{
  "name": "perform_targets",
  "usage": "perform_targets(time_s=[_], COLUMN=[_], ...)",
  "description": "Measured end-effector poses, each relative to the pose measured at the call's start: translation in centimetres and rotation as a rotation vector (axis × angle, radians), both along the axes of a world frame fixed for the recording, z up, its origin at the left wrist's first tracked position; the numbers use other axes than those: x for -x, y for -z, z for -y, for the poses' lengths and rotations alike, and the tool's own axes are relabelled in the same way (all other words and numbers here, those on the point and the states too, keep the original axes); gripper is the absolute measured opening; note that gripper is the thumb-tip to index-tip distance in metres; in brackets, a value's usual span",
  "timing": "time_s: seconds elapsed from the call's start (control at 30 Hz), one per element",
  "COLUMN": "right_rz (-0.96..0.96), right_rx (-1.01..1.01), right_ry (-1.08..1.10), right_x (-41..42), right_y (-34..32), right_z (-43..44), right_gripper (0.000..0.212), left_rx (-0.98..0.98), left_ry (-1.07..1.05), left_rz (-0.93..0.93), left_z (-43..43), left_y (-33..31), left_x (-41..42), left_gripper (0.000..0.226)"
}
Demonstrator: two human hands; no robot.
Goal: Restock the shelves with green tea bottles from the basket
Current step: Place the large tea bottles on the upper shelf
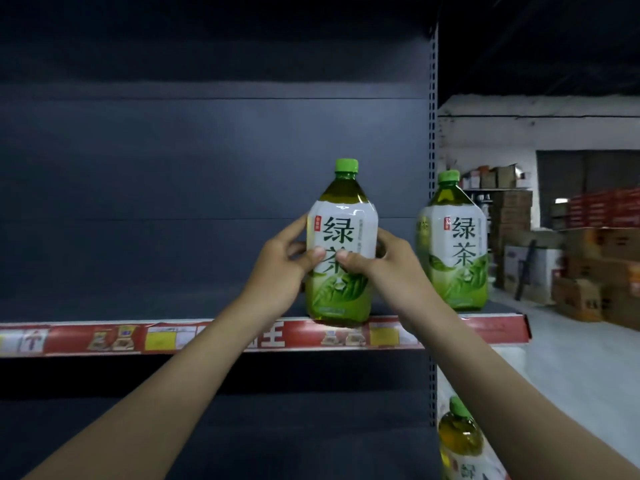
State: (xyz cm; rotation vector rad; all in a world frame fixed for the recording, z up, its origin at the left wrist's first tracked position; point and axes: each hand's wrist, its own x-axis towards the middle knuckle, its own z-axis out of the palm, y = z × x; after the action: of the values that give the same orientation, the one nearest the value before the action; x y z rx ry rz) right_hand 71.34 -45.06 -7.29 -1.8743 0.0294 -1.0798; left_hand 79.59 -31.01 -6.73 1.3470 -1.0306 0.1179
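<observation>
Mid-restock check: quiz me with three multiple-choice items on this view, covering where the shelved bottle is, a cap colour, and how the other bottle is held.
1. Where does the shelved bottle stand relative to the held bottle?
A. To its left
B. To its right
C. Behind it

2. What colour is the held bottle's cap?
A. Red
B. Green
C. White

3. What grips the held bottle?
A. Nothing
B. One hand
C. Both hands

Answers:
1 B: it stands further right, at the shelf's end.
2 B: the cap is bright green.
3 C: the left hand and right hand clasp its label from either side.
</observation>
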Motion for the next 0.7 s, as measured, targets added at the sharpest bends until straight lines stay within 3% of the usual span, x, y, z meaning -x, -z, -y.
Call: perform_targets(time_s=[0.23, 0.37, 0.43, 0.53, 0.6, 0.7], right_rz=[-0.099, -0.204, -0.074, 0.178, 0.054, -0.178], right_rx=[0.069, 0.365, 0.432, 0.329, 0.217, 0.012], right_ry=[0.065, 0.353, 0.485, 0.696, 0.741, 0.434], right_x=[-1.4, 1.2, 4.1, 8.2, 9.2, 8.8], right_y=[-0.6, -0.5, 0.2, 0.3, 0.1, 0.4], right_z=[2.2, 1.2, 1.0, 2.8, 5.8, 9.3], right_gripper=[0.035, 0.039, 0.043, 0.064, 0.093, 0.123], left_rx=[0.014, -0.029, -0.088, -0.188, -0.196, -0.202], left_ry=[0.0, 0.011, 0.005, -0.024, -0.024, -0.029], left_rz=[-0.078, -0.091, -0.053, 0.008, 0.001, -0.004], left_z=[3.0, 3.7, 3.7, 3.7, 3.9, 4.4], left_y=[0.3, 0.7, 1.3, 2.1, 2.3, 2.2], left_x=[-1.5, -1.8, -2.2, -2.5, -2.5, -2.1], left_gripper=[0.052, 0.057, 0.07, 0.088, 0.09, 0.087])
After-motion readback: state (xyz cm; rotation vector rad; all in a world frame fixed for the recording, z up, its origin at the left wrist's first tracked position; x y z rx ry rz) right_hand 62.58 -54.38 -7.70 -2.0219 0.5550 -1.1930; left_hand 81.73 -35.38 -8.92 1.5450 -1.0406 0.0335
